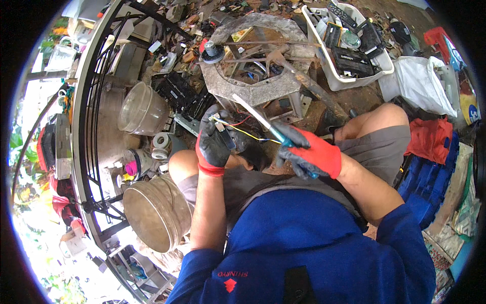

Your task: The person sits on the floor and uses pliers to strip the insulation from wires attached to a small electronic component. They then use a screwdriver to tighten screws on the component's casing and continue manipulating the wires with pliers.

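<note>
My left hand (215, 139), in a black-and-red work glove, is closed around a small dark and silver part (223, 133) with a white connector end. Thin red, yellow and blue wires (248, 134) run from it toward the right glove. Gloved the same way, my right hand (309, 152) grips a teal-handled tool with a long, bright, straight blade (253, 112), pointing up and left. The wires reach the tool near its handle; whether my right fingers pinch them I cannot tell. Both hands are above my lap.
Ahead stands a grey metal frame stand (223, 83) with a rusty bar (314, 91) across it. A white bin (349, 83) of electronics is at the far right. Buckets (152, 213) and a black metal rack (83, 121) line the left. Scrap covers the ground beyond.
</note>
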The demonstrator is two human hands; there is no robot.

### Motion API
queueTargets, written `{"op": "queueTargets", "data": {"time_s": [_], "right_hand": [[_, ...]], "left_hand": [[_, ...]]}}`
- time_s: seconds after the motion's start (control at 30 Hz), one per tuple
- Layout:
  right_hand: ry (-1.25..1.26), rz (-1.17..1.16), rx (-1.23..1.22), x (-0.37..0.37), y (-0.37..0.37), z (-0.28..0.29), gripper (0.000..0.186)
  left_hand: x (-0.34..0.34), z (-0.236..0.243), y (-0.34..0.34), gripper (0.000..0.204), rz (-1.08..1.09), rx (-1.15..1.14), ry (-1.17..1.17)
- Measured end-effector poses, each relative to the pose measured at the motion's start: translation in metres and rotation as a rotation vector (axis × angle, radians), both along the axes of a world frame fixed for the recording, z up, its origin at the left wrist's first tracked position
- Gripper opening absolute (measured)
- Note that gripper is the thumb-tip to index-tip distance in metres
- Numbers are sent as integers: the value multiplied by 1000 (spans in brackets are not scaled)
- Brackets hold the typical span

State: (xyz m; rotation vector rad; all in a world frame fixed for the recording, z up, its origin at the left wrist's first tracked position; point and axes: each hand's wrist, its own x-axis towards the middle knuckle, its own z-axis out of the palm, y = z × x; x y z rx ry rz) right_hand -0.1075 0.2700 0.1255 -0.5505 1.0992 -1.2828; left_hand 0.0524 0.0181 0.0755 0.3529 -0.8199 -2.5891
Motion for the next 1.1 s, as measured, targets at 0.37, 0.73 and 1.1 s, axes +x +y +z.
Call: {"op": "queueTargets", "data": {"time_s": [0.37,0.73,1.1], "right_hand": [[623,51,46,24,-2,-18,66],[629,85,94,24,-1,-25,66],[698,72,79,19,2,-26,65]], "left_hand": [[-3,-6,2,45,-8,-189,16],[-2,-6,4,46,26,-210,-7],[-2,-7,3,45,20,-291,-17]]}}
